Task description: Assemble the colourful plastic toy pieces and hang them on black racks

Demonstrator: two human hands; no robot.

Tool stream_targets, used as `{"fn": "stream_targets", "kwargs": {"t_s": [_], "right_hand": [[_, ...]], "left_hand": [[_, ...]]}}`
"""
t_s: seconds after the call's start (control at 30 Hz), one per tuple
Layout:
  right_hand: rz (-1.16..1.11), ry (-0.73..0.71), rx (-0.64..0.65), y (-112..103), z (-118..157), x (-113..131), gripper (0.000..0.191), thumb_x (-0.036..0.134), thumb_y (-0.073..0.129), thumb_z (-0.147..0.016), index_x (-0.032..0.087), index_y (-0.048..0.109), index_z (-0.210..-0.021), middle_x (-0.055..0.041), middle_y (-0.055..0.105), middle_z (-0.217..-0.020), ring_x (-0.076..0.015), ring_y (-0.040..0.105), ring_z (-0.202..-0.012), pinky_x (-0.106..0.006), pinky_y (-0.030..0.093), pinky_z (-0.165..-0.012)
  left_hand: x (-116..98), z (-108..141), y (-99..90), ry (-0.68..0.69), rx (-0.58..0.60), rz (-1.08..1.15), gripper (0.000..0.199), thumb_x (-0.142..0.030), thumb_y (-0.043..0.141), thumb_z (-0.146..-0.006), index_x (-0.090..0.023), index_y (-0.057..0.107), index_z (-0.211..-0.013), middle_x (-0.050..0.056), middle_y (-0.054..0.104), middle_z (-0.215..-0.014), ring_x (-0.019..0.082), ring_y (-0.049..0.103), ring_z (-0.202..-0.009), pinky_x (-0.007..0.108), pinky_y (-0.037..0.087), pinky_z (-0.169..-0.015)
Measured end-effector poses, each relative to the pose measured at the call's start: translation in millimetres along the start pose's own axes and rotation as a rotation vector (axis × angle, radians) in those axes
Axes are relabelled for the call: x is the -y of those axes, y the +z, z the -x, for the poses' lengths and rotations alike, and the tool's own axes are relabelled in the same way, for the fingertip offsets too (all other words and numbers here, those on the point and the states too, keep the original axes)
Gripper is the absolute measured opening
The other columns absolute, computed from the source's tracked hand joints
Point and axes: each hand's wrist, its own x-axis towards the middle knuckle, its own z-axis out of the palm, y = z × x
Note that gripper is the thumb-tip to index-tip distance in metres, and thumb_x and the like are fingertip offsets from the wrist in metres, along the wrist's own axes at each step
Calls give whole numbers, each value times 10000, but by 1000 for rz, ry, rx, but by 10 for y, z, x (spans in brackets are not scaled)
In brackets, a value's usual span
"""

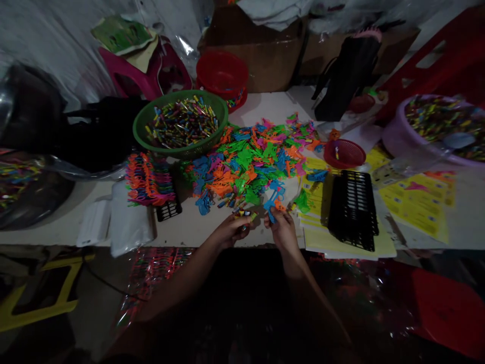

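My left hand (232, 230) is closed around several small yellow and dark wrapped sticks (244, 214) near the table's front edge. To its right, my right hand (282, 227) pinches a blue plastic piece (272, 215), with an orange piece (279, 205) by its fingers. Just beyond both hands spreads a large pile of blue, green, orange and pink plastic pieces (246, 156). A few wrapped sticks (228, 200) lie between the pile and my left hand. A green piece (302, 201) rests right of my right hand.
A green basket (138, 124) of wrapped sticks stands back left, near stacked red bowls (222, 71). Orange-topped pieces (147, 179) lie at left. Right are black trays (352, 207), yellow sheets (417, 202), a small red basket (344, 154) and a purple tub (397, 131).
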Motion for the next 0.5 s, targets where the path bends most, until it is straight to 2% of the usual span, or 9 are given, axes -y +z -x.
{"fn": "stream_targets", "kwargs": {"t_s": [0.1,0.17,0.23,0.37,0.5], "right_hand": [[211,-120,70,104,70,-49,260,433,596,-679,179,564,-723,35,546,-552,-86,462,-466,-213,368,-446],[391,-195,139,127,112,-64,240,416,597,-690,180,583,-729,31,561,-585,-84,473,-497,-207,376,-470],[467,-208,173,113,146,-56,239,413,592,-700,180,590,-753,30,564,-587,-88,486,-510,-208,386,-485],[312,-149,94,73,202,-2,279,451,540,-734,175,543,-698,35,534,-525,-81,456,-440,-212,378,-442],[231,-183,26,133,255,17,302,460,506,-767,182,485,-652,52,478,-475,-73,430,-420,-207,363,-433]], "left_hand": [[12,87,66,44,-81,96,368,-455,627,-638,-137,561,-811,-55,462,-480,22,309,-331,167,110,-323],[20,81,79,99,-182,89,346,-444,656,-618,-142,537,-737,-72,425,-432,28,328,-337,163,161,-338],[29,63,74,172,-270,75,332,-416,687,-597,-146,507,-667,-81,404,-416,30,343,-354,166,221,-368],[28,77,90,201,-309,65,329,-379,707,-587,-135,557,-747,-78,434,-452,37,359,-383,181,250,-403],[5,128,153,207,-306,43,409,-348,730,-561,-137,606,-889,-41,553,-581,54,438,-475,190,316,-473]]}}
